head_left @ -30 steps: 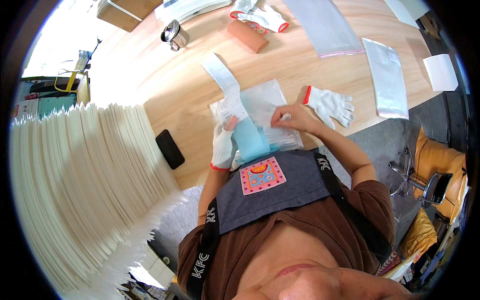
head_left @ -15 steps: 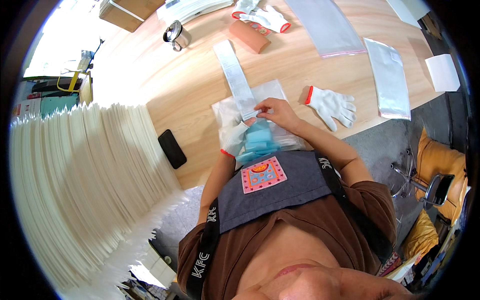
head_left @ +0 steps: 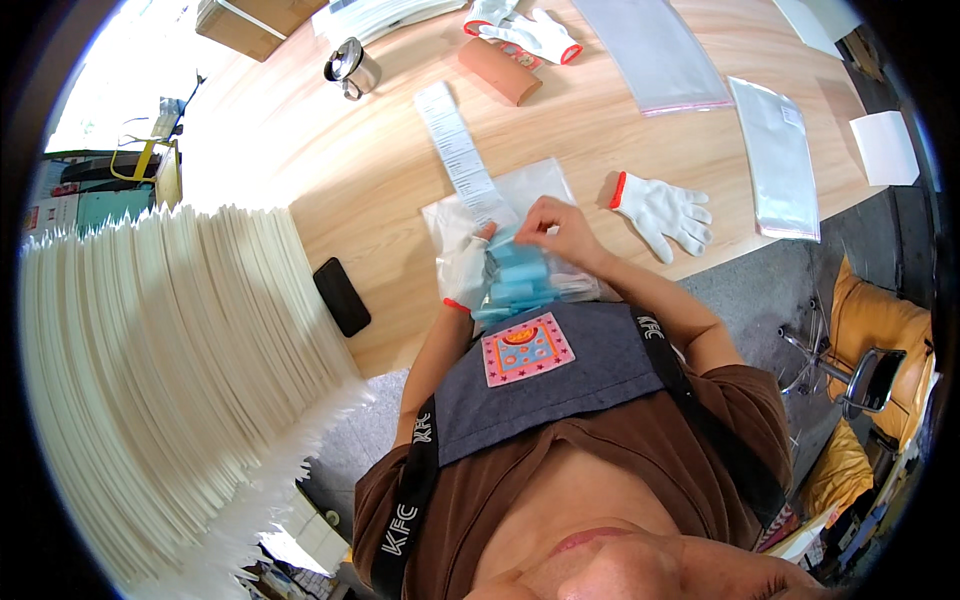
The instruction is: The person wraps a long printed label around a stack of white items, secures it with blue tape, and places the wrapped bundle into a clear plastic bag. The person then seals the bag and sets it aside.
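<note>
My left hand (head_left: pixel 466 268) wears a white glove with a red cuff, its finger or thumb tip bare. It grips a long strip of white printed labels (head_left: pixel 460 150) that runs away from me across the table. On the near side of the hand, the strip's light-blue backing (head_left: pixel 518 272) lies in loose folds close to my apron. My bare right hand (head_left: pixel 558 230) hovers just right of the strip with fingers curled in a pinch. What is between those fingertips is too blurred to make out. Beneath both hands lie clear plastic bags (head_left: pixel 545 182).
A white glove (head_left: pixel 665 213) lies right of my hands, a black phone (head_left: pixel 342 297) at left. A tall stack of white sheets (head_left: pixel 180 380) rises at the left edge. Farther off are a metal cup (head_left: pixel 352 70), an orange-brown curved piece (head_left: pixel 498 72), more gloves (head_left: pixel 535 38) and plastic sleeves (head_left: pixel 775 160).
The label strip's far end has swung slightly left, and its printed face shows more clearly. My right hand has moved slightly right, off the strip, with its fingers more curled.
</note>
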{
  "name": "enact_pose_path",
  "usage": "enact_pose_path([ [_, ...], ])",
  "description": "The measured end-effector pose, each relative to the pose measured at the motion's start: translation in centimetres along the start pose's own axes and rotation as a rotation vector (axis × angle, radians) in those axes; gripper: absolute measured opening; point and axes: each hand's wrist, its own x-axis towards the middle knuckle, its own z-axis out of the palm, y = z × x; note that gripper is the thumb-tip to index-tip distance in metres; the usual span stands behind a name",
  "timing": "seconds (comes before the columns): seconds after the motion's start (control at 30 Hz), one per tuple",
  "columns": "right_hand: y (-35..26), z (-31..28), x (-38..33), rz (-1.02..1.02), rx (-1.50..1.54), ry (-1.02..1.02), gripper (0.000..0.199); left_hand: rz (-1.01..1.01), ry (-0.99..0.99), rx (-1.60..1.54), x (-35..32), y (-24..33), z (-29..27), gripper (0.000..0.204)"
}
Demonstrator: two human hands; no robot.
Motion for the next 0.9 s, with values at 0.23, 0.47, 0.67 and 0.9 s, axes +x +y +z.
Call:
enact_pose_path([
  [0.23, 3.3, -5.3, 4.4, 0.485, 0.174, 0.100, 0.014, 0.132, -0.112, -0.441, 0.9, -0.9, 1.2, 0.032],
  [0.47, 5.9, -4.7, 5.3, 0.403, -0.206, 0.200, 0.021, 0.120, -0.093, -0.194, -0.5, 0.7, 0.8, 0.033],
  [0.67, 3.6, -3.3, 4.8, 0.352, -0.503, 0.225, 0.014, 0.129, -0.047, -0.254, -1.4, 1.3, 1.7, 0.032],
  [0.9, 3.7, -2.9, 3.7, -0.192, -0.606, 0.466, 0.021, 0.149, -0.046, -0.136, -1.7, 1.8, 1.3, 0.031],
])
